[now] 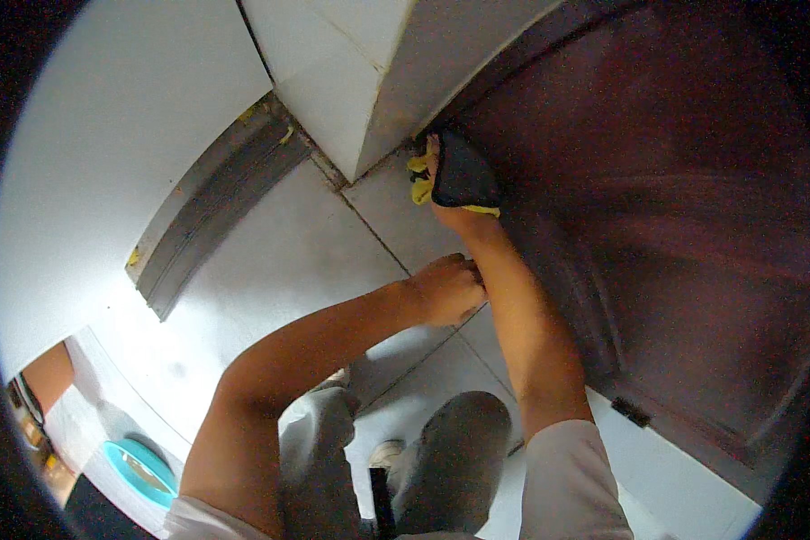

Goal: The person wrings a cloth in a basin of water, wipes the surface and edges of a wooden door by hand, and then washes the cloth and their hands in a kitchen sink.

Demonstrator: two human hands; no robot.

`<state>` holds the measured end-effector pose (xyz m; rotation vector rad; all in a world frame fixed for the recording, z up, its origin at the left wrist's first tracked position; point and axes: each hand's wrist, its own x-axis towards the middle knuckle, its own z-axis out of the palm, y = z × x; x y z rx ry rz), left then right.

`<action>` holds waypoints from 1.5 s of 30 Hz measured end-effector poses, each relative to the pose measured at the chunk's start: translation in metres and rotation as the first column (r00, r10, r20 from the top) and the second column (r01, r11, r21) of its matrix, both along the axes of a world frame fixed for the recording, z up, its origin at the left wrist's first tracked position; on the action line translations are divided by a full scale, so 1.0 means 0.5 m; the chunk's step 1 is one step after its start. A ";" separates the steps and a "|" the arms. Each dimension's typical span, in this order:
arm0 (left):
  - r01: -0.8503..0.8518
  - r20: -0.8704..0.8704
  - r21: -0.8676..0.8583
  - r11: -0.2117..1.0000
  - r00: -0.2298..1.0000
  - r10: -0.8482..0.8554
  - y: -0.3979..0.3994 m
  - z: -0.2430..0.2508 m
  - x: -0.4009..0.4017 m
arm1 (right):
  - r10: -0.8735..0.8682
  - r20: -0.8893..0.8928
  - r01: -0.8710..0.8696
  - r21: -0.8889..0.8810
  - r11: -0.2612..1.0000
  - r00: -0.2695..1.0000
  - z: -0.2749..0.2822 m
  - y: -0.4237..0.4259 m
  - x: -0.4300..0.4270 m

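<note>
My right hand (449, 213) reaches low beside a dark reddish-brown door panel (682, 202), with a grey and yellow cloth (469, 169) in its grip. The cloth covers most of the hand and lies against the panel's lower edge, near the floor. Bare fingers show at the cloth's left side. My left hand (449, 290) is curled into a fist beside my right forearm, over the tiled floor (297, 229). Nothing shows in that fist, and its fingertips are partly hidden by the forearm.
A pale wall corner (358, 121) juts toward the cloth. At left, a white panel (108, 155) has a grey strip (223, 209) with yellow bits along its bottom. A dark hinge (631, 410) sits at lower right, a teal rimmed container (138, 469) at lower left. My knees (466, 445) are below.
</note>
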<state>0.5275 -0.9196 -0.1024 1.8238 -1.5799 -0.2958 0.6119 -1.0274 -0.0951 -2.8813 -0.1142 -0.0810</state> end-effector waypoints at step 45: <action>0.152 -0.281 0.316 0.937 0.958 -0.061 0.012 -0.086 -0.054 | -0.063 0.386 0.285 -0.553 0.783 0.920 0.338 -0.159 -0.198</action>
